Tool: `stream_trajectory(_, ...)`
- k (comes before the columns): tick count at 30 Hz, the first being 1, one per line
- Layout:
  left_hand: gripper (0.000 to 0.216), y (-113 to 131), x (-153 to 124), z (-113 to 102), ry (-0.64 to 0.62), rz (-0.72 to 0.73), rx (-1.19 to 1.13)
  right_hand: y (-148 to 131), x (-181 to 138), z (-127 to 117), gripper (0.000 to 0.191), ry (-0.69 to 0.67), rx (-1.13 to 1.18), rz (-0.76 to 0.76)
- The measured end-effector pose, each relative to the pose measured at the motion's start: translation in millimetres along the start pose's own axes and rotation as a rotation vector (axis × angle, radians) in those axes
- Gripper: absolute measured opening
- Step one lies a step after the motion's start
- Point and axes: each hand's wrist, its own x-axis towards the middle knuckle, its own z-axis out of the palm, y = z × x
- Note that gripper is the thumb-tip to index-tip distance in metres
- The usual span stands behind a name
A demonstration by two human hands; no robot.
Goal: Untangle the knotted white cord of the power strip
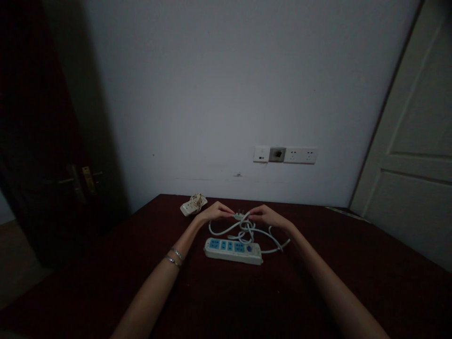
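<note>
A white power strip (pixel 233 251) with blue socket faces lies on the dark red table in front of me. Its white cord (pixel 243 235) leaves the right end and lies in loose, tangled loops behind the strip. Above the loops, my left hand (pixel 217 212), with bracelets on its wrist, pinches the side of the plug (pixel 239 216), whose prongs point up. Thumb and fingers of my right hand (pixel 266 216) are closed on a bend of the cord beside the plug. Both hands are raised just behind the strip.
A second power strip (pixel 193 205), its cord bundled on top, lies at the table's back left. Wall sockets (pixel 299 155) sit above the table (pixel 226 301). A dark door with a handle (pixel 88 180) stands at left, a pale panelled door (pixel 416 141) at right.
</note>
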Motion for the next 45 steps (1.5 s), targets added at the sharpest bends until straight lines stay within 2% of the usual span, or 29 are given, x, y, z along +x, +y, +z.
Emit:
stream_trajectory(11, 0.038, -9.0, 2.4, 2.6, -0.003, -0.047, -0.182, 16.7, 5.9, 6.0, 0.040, 0.034, 0.142, 0.060)
stream_trajectory(17, 0.041, -13.6, 2.2, 2.8, -0.033, -0.049, -0.124, 16.8, 6.8, 7.9, 0.042, 0.039, 0.098, 0.009)
stream_trajectory(22, 0.042, -13.3, 0.5, 2.7, -0.078, -0.048, -0.066, 22.7, 11.1, 13.3, 0.049, 0.047, 0.026, 0.023)
stream_trajectory(28, 0.043, -5.5, -2.6, 10.2, -0.098, -0.056, -0.050, 17.8, 8.7, 12.2, 0.044, 0.019, 0.055, 0.025)
stream_trajectory(30, 0.041, -3.5, -2.9, 14.5, -0.118, -0.047, -0.072, 15.9, 6.7, 8.6, 0.042, 0.055, 0.074, 0.039)
stream_trajectory(34, 0.039, -3.0, -1.4, 22.8, -0.133, -0.023, -0.139, 17.7, 7.0, 3.5, 0.036, 0.217, 0.076, 0.070)
stream_trajectory(36, 0.038, -4.3, -0.1, 26.1, -0.144, -0.022, -0.163, 18.7, 8.3, 2.5, 0.034, 0.246, 0.069, 0.070)
stream_trajectory(39, 0.039, -6.5, 1.3, 29.3, -0.145, -0.009, -0.188, 14.4, 7.0, 0.1, 0.034, 0.208, 0.056, 0.069)
stream_trajectory(45, 0.037, -9.1, 4.1, 30.9, -0.157, -0.003, -0.180, -17.4, -10.3, -12.4, 0.034, -0.002, -0.062, 0.142)
